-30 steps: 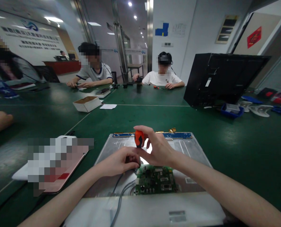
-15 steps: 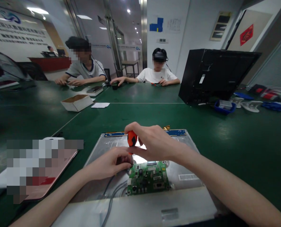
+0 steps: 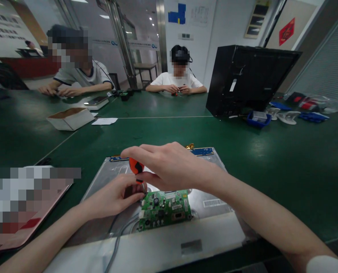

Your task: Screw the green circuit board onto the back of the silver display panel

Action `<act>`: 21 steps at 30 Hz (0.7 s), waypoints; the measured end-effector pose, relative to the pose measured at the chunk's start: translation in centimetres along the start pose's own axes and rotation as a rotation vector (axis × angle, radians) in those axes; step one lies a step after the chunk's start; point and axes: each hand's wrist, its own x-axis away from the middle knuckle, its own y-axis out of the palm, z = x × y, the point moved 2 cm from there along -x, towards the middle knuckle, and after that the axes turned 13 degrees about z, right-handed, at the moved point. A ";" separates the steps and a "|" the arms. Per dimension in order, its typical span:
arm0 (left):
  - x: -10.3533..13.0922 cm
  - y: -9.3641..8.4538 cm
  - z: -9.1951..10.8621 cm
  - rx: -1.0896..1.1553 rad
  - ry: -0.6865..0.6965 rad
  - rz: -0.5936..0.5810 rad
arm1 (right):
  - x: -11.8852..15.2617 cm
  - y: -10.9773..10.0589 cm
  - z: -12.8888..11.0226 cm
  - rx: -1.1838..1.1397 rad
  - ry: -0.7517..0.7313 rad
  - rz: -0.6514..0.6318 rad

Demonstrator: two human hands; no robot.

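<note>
A green circuit board (image 3: pixel 165 210) lies on the metal back of a flat panel (image 3: pixel 214 242). My right hand (image 3: pixel 169 167) is closed round the handle of an orange and black screwdriver (image 3: pixel 136 167), held upright with a slight tilt. Its shaft comes down at the board's upper left corner. Beside that corner my left hand (image 3: pixel 124 193) has thumb and fingers pinched near the shaft; what lies between them is too small to make out. Grey cables (image 3: pixel 117 242) run from the board's left side over the panel's front edge.
A black monitor housing (image 3: pixel 251 81) stands at the back right, beside a blue tray (image 3: pixel 259 119). An open white box (image 3: pixel 72 118) and a paper (image 3: pixel 104 121) lie at the back left. Two people sit across the green table (image 3: pixel 157 131). A pink-edged item lies left.
The view has shifted, so the panel and my hands appear further left. The screwdriver leans more. The person opposite has drawn an outstretched hand back in front of the chest.
</note>
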 end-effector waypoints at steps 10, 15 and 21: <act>0.0 0.1 0.6 -0.060 0.087 0.033 | 0.1 0.3 0.3 0.003 0.003 0.003; -0.3 0.0 1.1 -0.062 0.092 0.008 | 0.0 0.4 0.2 -0.023 0.019 0.026; -0.3 0.0 1.1 -0.009 0.075 -0.006 | 0.1 0.6 0.1 -0.182 0.032 0.026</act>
